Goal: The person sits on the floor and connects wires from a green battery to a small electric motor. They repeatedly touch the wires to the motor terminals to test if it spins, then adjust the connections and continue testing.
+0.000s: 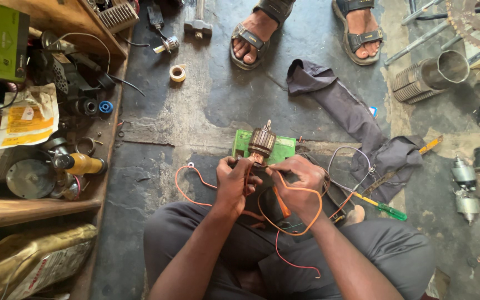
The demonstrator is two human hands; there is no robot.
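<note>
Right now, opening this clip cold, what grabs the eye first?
At centre, the left hand and right hand grip a motor armature with copper windings, standing over a green board on the dark floor. Orange wires loop around both hands. At the top, another person's sandalled feet face them, and a green-handled screwdriver lies to the right.

- Even, soft daylight fills the scene; the concrete floor (195,111) is brightest toward the upper right.
- Shadows are weak, pooling under the wooden shelf (34,208) at left.
- Slight glare on the metal cylinder (445,69).
- Wide-angle bending at the edges; the corners look perhaps a little soft.
</note>
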